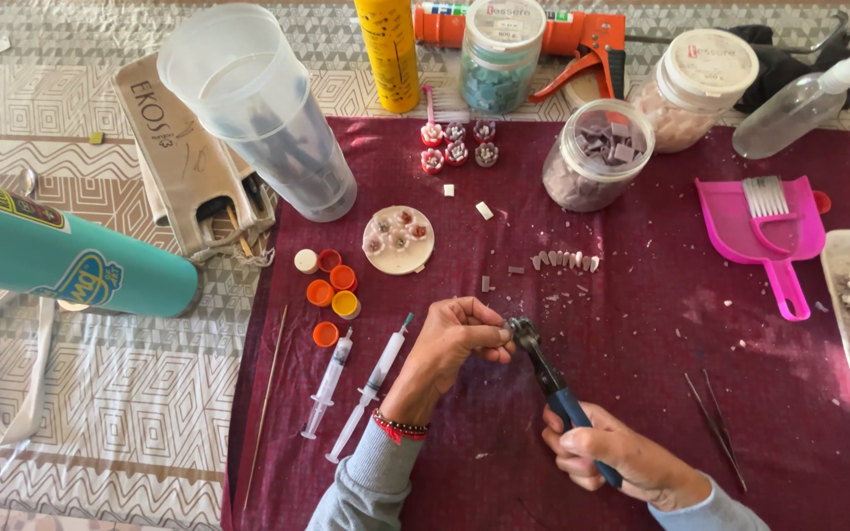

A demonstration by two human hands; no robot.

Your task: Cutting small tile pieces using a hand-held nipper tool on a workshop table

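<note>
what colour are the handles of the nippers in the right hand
Blue handles, gripped by the right hand; head view.

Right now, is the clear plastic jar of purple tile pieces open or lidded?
Open. The clear plastic jar of purple tile pieces has no lid; its mouth shows the pieces inside, unlike the two white-lidded jars behind.

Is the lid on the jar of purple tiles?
No, the jar of purple tiles stands open with its pieces showing at the mouth, unlike the two white-lidded jars behind it.
</note>
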